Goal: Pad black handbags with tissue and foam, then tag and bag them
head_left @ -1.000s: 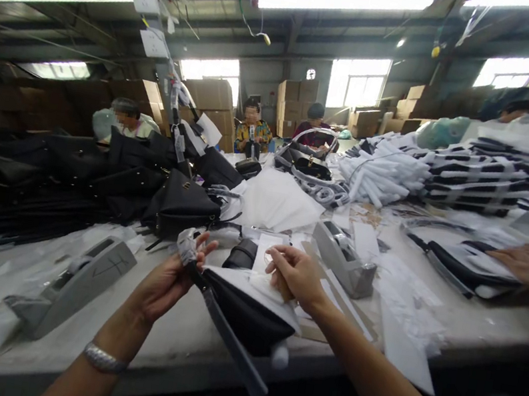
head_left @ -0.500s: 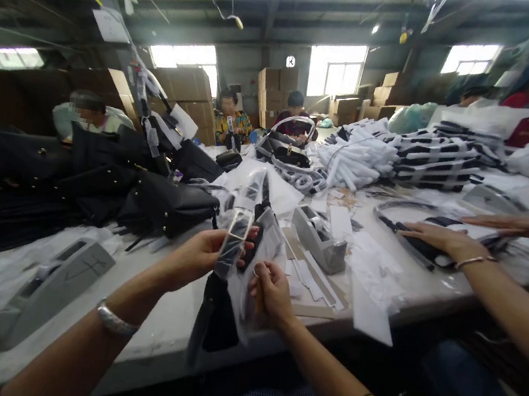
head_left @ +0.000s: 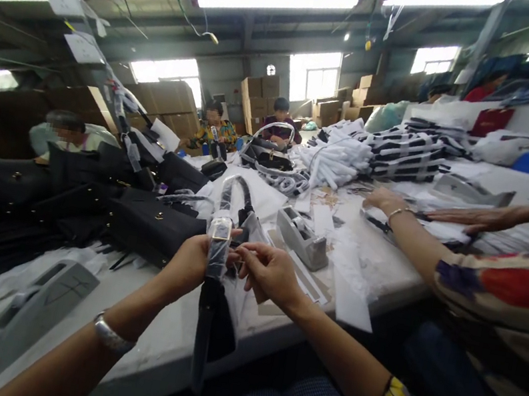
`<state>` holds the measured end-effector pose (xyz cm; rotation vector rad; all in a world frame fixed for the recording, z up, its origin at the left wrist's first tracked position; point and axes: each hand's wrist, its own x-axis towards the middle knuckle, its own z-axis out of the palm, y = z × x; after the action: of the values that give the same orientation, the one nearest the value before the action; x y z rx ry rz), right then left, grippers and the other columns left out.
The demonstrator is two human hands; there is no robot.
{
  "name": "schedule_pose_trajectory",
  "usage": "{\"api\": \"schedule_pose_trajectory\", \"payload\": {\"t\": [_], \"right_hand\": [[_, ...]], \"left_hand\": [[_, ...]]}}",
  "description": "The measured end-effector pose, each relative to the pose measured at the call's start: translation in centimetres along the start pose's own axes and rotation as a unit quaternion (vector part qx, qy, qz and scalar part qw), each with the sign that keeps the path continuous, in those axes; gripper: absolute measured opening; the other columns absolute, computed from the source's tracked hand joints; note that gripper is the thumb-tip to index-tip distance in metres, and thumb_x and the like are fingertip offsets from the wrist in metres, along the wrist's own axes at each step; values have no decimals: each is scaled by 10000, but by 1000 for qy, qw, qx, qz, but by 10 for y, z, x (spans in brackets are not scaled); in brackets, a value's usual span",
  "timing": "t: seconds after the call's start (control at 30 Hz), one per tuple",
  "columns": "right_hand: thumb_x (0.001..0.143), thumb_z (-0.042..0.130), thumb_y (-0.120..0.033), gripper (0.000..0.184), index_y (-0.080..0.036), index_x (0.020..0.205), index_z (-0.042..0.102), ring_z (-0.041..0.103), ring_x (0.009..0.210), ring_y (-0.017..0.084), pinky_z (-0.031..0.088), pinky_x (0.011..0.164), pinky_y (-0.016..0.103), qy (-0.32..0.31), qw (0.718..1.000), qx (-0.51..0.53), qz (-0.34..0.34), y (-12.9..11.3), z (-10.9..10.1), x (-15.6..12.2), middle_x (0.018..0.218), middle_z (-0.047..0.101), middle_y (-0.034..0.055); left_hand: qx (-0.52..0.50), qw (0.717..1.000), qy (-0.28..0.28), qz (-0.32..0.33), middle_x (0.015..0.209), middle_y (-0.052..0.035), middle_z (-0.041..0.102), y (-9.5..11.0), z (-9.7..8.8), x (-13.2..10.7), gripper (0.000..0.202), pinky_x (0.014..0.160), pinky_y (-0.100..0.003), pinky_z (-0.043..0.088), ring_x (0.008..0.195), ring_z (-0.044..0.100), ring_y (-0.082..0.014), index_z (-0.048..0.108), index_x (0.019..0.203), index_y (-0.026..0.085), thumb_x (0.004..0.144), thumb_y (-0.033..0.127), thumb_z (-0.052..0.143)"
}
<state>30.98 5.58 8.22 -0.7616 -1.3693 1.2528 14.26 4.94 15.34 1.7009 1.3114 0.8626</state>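
Cardboard boxes point(head_left: 252, 105), bright windows point(head_left: 320, 85), tube lights point(head_left: 277, 1) overhead

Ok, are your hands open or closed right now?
Left hand: closed on the plastic-wrapped strap.
Right hand: curled beside it; can't tell if it's holding anything.

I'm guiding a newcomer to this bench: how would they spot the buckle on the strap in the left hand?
At the white worktable, find the left hand, with a silver bracelet at its wrist. It grips a plastic-wrapped strap bearing the buckle, whose rectangular, gold-coloured outline sets it apart from the small fittings on the black bags.
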Motion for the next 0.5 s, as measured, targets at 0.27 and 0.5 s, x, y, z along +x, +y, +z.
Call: {"api": "schedule_pose_trajectory", "payload": {"t": [0.27, 0.5], "right_hand": [[839, 692, -415, 322, -182, 1060, 699, 656, 492, 118, 504, 464, 192, -66, 996, -50, 13, -10, -16, -16, 721, 717, 3], [801, 706, -184, 347, -218, 1136, 621, 737, 823, 187, 585, 759, 291, -63, 997, -43, -29, -16, -27, -41, 956, 746, 31]], "left_hand": [[112, 994, 6, 9, 880, -48, 740, 9, -28, -16, 408, 796, -342, 520, 903, 661, -307, 759, 947, 180, 637, 439, 817], [25, 989, 140, -33, 987, -40, 738, 13, -33, -62, 506, 799, -281, 535, 942, 667, -248, 717, 1068, 244, 683, 563, 796]]}}
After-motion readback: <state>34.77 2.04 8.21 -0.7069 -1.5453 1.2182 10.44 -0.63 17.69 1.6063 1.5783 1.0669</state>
